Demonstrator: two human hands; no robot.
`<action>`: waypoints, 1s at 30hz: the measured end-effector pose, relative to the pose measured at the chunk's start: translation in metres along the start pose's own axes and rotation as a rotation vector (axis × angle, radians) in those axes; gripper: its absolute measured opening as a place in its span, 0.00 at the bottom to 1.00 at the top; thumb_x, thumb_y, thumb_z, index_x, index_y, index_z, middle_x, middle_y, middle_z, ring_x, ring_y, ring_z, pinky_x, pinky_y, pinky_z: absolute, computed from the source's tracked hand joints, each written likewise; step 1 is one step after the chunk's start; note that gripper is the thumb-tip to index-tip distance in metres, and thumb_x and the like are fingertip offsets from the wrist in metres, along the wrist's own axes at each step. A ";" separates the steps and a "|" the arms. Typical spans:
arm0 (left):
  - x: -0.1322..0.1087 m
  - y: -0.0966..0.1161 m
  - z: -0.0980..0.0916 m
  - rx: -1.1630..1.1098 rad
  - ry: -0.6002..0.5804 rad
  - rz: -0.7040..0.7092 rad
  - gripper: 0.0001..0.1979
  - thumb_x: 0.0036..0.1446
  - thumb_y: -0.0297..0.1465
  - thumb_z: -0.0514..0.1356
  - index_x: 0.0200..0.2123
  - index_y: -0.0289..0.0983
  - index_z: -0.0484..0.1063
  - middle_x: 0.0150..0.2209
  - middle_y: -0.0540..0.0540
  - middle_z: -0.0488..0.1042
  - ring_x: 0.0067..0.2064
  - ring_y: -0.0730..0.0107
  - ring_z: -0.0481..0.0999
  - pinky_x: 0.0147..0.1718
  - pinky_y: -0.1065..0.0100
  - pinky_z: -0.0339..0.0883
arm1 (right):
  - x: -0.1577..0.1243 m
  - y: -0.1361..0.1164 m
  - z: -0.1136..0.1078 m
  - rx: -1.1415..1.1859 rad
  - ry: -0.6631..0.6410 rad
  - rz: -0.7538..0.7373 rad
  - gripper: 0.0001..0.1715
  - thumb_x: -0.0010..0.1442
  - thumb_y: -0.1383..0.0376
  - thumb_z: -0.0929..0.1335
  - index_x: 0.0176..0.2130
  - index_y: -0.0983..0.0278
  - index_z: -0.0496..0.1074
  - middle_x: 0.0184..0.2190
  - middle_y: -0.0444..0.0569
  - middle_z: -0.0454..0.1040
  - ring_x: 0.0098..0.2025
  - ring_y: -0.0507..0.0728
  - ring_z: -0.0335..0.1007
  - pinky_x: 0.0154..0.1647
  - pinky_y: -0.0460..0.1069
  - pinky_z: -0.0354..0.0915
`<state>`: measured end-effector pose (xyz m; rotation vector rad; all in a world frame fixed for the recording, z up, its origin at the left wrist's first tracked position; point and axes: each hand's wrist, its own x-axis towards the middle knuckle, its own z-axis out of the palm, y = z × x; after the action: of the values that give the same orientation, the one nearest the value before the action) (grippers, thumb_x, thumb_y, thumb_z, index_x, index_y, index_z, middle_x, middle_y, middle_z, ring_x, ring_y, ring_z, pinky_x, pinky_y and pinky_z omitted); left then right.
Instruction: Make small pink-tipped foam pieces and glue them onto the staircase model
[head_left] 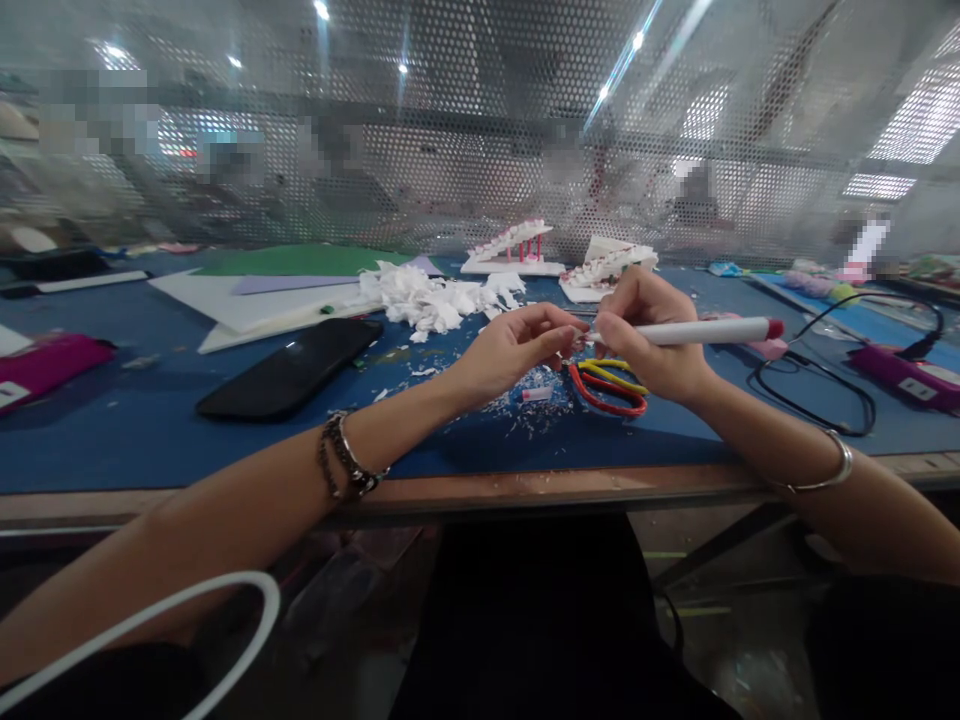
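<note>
My right hand (656,340) grips a white marker pen (697,331) with a red end, its tip pointing left toward my other hand. My left hand (525,345) is closed in a pinch right at the pen's tip; the small pale piece between its fingers is too hidden to name. Below both hands lie scissors with red and yellow handles (611,400). A small pinkish-white cap (536,394) rests on the blue mat beside them, among fine white shavings.
Torn white paper (431,297) is heaped behind my left hand, near a black phone (292,370). Two small white stepped models (517,250) stand at the back before a perforated metal screen (480,120). A black cable (817,400) and purple power bank (907,375) lie right.
</note>
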<state>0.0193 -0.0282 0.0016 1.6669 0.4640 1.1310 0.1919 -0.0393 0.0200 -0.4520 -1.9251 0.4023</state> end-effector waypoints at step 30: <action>-0.001 -0.004 0.002 -0.089 -0.057 -0.045 0.08 0.49 0.33 0.63 0.29 0.34 0.71 0.27 0.51 0.71 0.29 0.80 0.67 0.31 0.74 0.61 | 0.002 0.004 -0.001 -0.066 0.022 -0.038 0.12 0.52 0.71 0.62 0.22 0.62 0.54 0.18 0.39 0.57 0.20 0.46 0.52 0.20 0.44 0.52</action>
<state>0.0215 -0.0279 -0.0023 1.5995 0.4079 1.0538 0.1926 -0.0348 0.0200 -0.4602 -1.9270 0.3080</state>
